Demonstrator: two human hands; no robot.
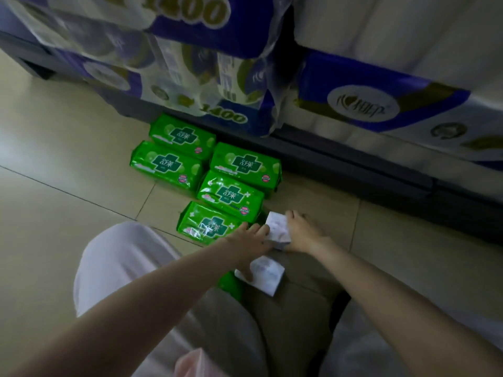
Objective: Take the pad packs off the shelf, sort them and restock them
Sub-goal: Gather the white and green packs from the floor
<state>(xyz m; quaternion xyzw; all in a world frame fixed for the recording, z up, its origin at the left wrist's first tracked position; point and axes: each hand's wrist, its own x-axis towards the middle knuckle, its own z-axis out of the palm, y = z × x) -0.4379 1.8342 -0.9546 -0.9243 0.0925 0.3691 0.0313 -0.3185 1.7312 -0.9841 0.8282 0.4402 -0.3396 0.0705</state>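
Observation:
Several green pad packs lie face up on the tiled floor in front of the shelf base, such as the far pack [181, 137] and the near pack [209, 223]. My right hand [303, 232] grips a pad pack turned white side up [277, 230], with its fingers curled over the far edge. My left hand [250, 242] is spread flat, fingers touching that pack's left side and the near green pack. Its thumb reaches down onto a second white-side-up pack [265, 277] lying closer to me.
Large purple and white toilet-paper bundles [206, 85] fill the bottom shelf above the packs, and more bundles [381, 104] stand to the right. The dark shelf base [353, 170] runs diagonally behind. My knees, in light trousers [119, 257], sit close on the left.

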